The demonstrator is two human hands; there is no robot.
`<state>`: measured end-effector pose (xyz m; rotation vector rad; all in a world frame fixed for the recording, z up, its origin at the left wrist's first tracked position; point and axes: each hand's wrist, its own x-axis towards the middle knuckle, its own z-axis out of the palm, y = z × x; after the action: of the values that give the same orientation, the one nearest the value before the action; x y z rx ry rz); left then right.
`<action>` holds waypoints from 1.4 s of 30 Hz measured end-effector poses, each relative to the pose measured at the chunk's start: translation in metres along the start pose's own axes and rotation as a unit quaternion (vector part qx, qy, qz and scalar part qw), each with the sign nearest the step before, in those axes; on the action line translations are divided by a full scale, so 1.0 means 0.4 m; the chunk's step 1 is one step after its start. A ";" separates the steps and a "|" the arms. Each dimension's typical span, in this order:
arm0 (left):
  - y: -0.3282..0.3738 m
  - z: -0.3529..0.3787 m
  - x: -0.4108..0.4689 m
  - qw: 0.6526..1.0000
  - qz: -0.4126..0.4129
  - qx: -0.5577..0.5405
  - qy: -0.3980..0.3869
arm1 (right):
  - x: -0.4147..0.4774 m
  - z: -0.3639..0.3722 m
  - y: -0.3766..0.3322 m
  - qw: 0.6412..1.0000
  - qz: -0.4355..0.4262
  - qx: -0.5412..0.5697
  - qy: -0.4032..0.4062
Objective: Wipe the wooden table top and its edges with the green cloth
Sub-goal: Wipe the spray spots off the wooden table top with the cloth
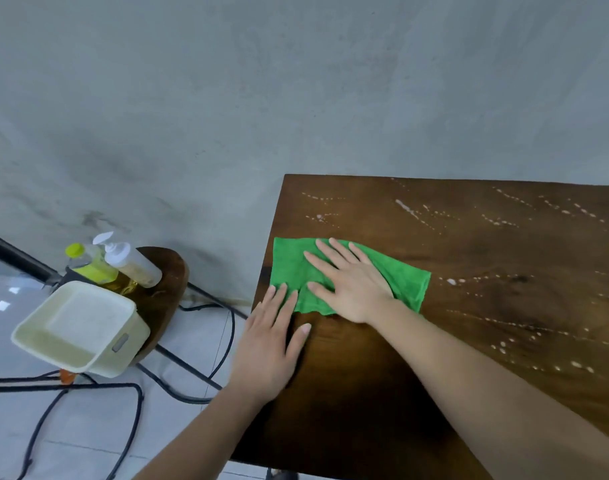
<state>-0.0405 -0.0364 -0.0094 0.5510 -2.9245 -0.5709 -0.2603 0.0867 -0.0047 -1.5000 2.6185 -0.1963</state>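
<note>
A dark wooden table [469, 258] fills the right half of the view, its top streaked with pale droplets toward the right and the back. A green cloth [289, 271] lies spread flat near the table's left edge. My right hand [351, 285] presses flat on the cloth with fingers spread. My left hand [271, 344] lies flat on the wood at the left edge, its fingertips touching the cloth's near left corner.
To the left stands a small dark stool [164, 299] carrying a cream plastic tub [84, 327] and two bottles [116, 265]. Black cables [223, 341] and metal legs cross the tiled floor. A grey wall rises behind.
</note>
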 end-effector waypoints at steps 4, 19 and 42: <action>-0.002 0.016 0.009 0.997 0.011 0.073 -0.012 | 0.127 -0.020 0.052 0.998 0.061 0.007 -0.001; -0.059 -0.014 0.119 0.988 0.121 0.079 -0.047 | 0.128 0.004 -0.033 0.999 0.047 0.003 -0.001; -0.062 -0.010 0.163 0.989 0.116 0.077 -0.054 | 0.222 -0.119 0.323 0.962 0.271 0.025 0.029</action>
<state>-0.0920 -0.0832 -0.0127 0.1920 -3.0926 -0.3597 -0.4224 0.0771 0.0166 -0.7220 2.9196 -0.2488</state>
